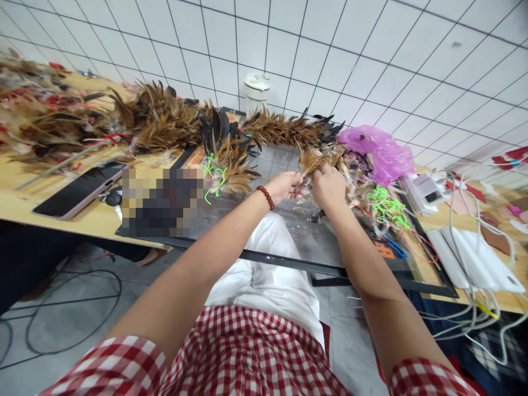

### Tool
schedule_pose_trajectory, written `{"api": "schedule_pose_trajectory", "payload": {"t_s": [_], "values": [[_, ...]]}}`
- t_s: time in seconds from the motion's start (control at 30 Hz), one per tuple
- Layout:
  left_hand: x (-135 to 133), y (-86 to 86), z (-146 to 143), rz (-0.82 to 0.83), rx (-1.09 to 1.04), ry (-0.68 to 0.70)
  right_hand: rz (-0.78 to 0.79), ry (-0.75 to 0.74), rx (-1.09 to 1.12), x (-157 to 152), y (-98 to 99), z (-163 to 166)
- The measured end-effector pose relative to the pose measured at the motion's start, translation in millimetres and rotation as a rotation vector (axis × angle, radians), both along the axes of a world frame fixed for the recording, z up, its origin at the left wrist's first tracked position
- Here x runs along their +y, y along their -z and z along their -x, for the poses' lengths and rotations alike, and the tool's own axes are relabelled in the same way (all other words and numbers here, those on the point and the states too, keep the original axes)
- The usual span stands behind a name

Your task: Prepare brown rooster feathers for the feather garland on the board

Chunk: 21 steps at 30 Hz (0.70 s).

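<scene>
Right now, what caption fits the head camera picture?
Left hand and right hand pinch brown feathers over a black-framed glass panel.

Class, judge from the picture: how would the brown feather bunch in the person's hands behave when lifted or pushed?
Likely light: the feather bunch held between left hand and right hand is wispy plumes. Probably floppy, as its tips splay and droop.

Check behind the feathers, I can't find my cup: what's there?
A white lidded cup stands behind the feathers; its top shows, its base is hidden by them.
</scene>
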<state>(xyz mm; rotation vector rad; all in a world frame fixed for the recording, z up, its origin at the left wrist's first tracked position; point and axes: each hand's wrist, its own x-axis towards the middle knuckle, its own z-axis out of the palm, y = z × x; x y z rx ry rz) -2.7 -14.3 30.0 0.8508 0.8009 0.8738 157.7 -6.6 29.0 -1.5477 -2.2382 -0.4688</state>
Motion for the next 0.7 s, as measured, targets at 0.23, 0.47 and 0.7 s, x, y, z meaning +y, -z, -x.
{"api": "schedule_pose_trajectory", "payload": {"t_s": [0.23,0.47,0.7], "values": [[2,0.3,3,-0.002,-0.171,0.039,0.028,-0.014,0.126,-2,2.8,6],[8,2.9,5,0.011,-0.231,-0.089,0.216,-0.264,0.767,11,16.3,10],[8,2.3,5,0.001,-0.223,-0.034,0.568,-0.354,1.347,2,4.6,19]]}}
